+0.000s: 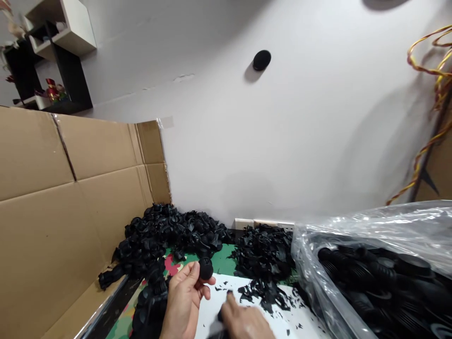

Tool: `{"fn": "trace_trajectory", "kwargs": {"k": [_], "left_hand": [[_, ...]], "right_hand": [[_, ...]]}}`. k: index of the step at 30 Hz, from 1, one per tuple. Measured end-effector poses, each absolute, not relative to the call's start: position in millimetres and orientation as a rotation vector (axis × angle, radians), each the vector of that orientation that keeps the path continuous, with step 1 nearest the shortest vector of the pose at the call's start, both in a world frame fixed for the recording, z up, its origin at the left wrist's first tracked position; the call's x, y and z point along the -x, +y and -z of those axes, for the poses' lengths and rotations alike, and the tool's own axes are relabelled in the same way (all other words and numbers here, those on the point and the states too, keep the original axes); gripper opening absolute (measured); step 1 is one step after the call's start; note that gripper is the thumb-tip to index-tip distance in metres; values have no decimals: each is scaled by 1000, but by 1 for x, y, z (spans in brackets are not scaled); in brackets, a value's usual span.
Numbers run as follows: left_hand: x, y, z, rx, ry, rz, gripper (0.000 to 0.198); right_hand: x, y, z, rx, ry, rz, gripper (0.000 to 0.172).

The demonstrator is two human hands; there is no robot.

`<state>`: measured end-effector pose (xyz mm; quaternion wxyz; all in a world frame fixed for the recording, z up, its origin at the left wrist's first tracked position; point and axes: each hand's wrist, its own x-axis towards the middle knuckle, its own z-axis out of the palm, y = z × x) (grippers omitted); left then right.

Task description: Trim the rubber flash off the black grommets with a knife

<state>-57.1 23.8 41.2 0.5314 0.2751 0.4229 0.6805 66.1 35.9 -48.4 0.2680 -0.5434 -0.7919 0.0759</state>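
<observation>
Between the thumb and fingers of my left hand (pixel 187 294) is a small black rubber part (pixel 205 268) with a rounded end, held up above a white board (pixel 208 325). To its right, my right hand (pixel 245 320) is smeared by motion, low over the same board. Its fingers are curled together, with something dark at them that is too blurred to name. Black scraps (pixel 266 294) lie strewn on the board beyond my right hand.
A heap of black rubber parts (pixel 169 233) lies against a cardboard wall (pixel 106 202) on the left. Thin black trimmings (pixel 263 249) are piled at the back. On the right, a clear plastic bag (pixel 305 254) holds many black ribbed parts (pixel 384 278). A power strip (pixel 243 223) lies along the wall.
</observation>
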Motion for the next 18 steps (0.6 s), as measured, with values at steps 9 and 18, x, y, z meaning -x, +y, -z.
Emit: {"fn": "trace_trajectory", "kwargs": {"k": [9,18], "left_hand": [[38,24,-23,-984,1154,-1533,34],[21,14,-20,-1614,1346,-1395,5]], "right_hand": [[-119,53,-16,1299,-1495,-662,18],[-96,32,-13,1209,-1454,-688,22]]}}
